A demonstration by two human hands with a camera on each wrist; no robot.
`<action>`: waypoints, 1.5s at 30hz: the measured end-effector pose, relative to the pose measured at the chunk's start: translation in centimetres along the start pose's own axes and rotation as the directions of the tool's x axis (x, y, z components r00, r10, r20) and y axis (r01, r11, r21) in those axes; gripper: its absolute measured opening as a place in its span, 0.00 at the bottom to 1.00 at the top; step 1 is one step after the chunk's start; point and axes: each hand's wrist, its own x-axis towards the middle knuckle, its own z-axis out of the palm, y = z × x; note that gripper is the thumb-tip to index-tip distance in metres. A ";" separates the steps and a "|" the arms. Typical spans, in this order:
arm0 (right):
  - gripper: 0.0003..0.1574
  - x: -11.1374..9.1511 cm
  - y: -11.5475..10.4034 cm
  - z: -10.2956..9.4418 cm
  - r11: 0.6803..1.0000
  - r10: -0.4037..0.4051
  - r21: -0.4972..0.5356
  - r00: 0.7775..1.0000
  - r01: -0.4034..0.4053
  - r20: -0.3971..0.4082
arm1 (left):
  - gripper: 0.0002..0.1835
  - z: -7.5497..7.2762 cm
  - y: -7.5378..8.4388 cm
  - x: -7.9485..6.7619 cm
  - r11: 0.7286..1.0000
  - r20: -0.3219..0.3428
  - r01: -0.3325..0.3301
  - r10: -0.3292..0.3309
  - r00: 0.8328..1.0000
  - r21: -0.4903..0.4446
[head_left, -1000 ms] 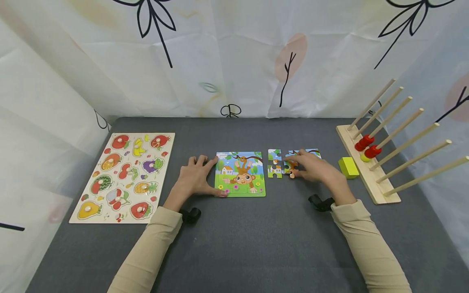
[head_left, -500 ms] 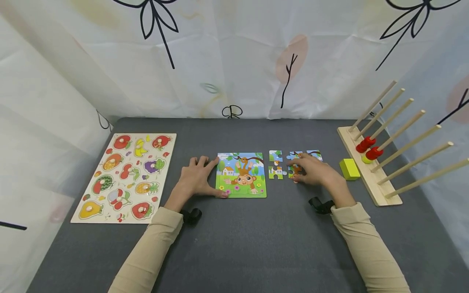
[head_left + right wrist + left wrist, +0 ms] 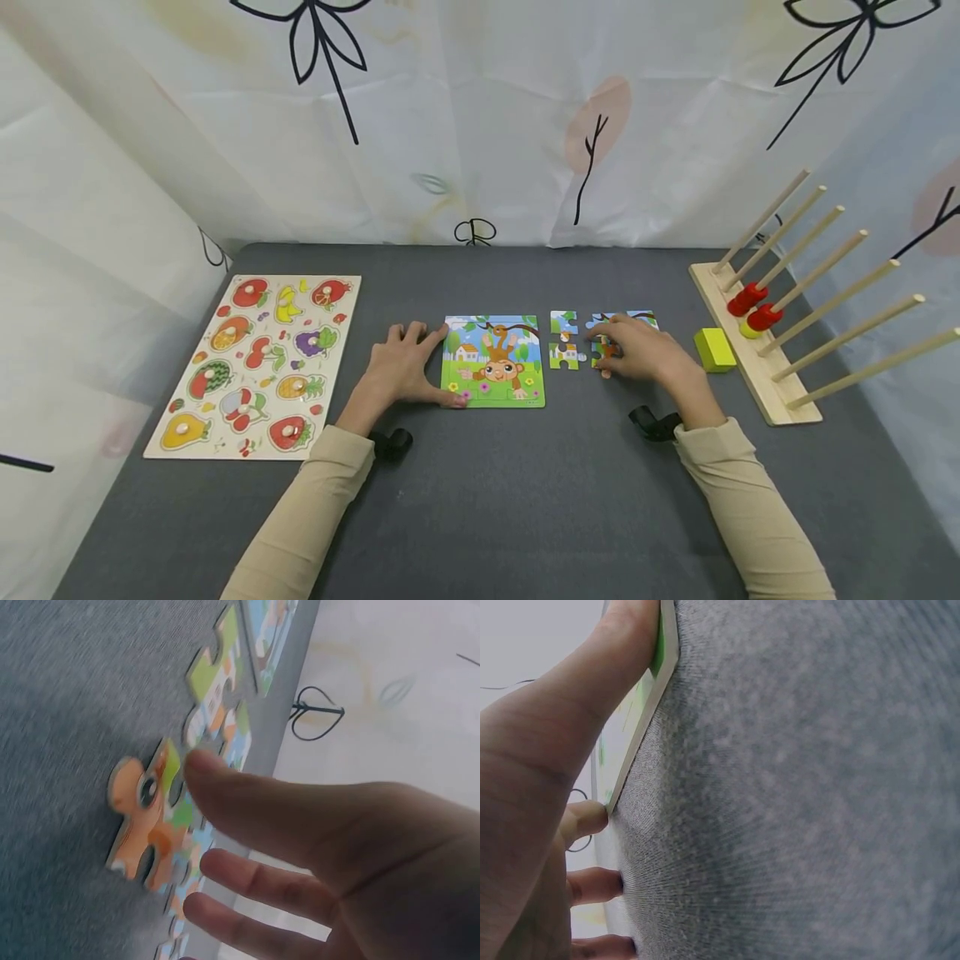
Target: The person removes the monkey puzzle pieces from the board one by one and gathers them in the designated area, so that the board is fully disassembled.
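A square picture puzzle point(image 3: 491, 362) of a monkey lies on the grey table. My left hand point(image 3: 397, 367) spans its left edge, thumb pressing the near corner and index finger touching the far corner; the other fingers spread on the cloth. Right of the puzzle, loose jigsaw pieces point(image 3: 564, 355) lie in two groups. Over the right group rests my right hand point(image 3: 637, 343), fingers loosely bent, hiding part of it. In the right wrist view, the thumb tip is right at a piece with the monkey's eye point(image 3: 142, 802), and two fingertips reach over pieces beyond it.
At left lies a fruit puzzle board point(image 3: 255, 367) with small knobs. A yellow block point(image 3: 714, 350) stands right of my right hand, beside a wooden peg rack point(image 3: 757, 346) with tall pegs and a few red and yellow beads point(image 3: 763, 317). A patterned white curtain point(image 3: 480, 125) hangs behind the table.
My right hand and the pieces under it have shifted slightly right, widening the gap to the left pieces. The left hand stays on the puzzle's edge.
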 end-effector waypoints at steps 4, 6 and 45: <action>0.26 0.0 -0.8 0.0 0.999 -0.037 0.029 0.999 0.037 -0.030 | 0.68 0.0 0.1 -0.1 1.000 0.002 0.000 0.000 1.000 0.000; 0.25 0.0 -1.2 0.1 0.998 -0.053 0.035 0.998 0.054 -0.042 | 0.68 0.1 0.1 -0.1 1.000 0.004 0.001 -0.001 1.000 -0.001; 0.30 3.8 -8.1 3.2 0.973 -0.225 -0.052 0.974 0.226 0.018 | 0.68 0.3 -0.1 -0.1 1.000 -0.009 -0.002 0.002 1.000 -0.011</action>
